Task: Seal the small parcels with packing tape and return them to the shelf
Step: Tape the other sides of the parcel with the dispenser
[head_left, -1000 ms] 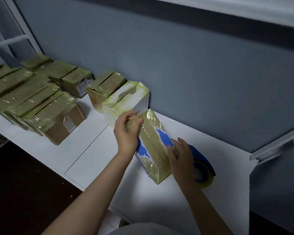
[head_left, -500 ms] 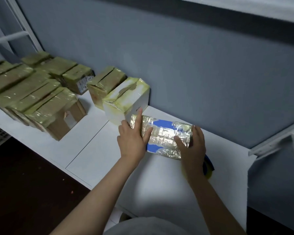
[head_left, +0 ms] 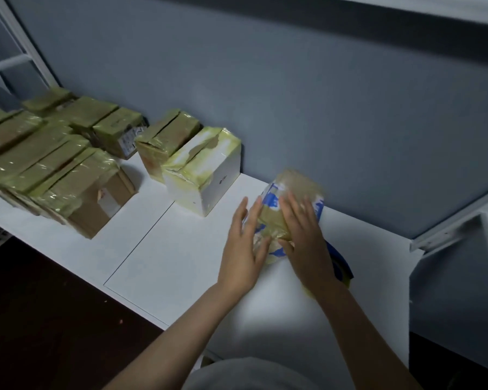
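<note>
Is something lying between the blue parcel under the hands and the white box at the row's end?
Nothing visible does. Only white surface shows between the blue parcel and the white box. The tape roll lies on the other side, by the right hand.

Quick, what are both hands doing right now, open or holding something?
Left hand: open, straight fingers against the side of the taped parcel.
Right hand: open, fingers laid flat on top of the parcel.
</note>
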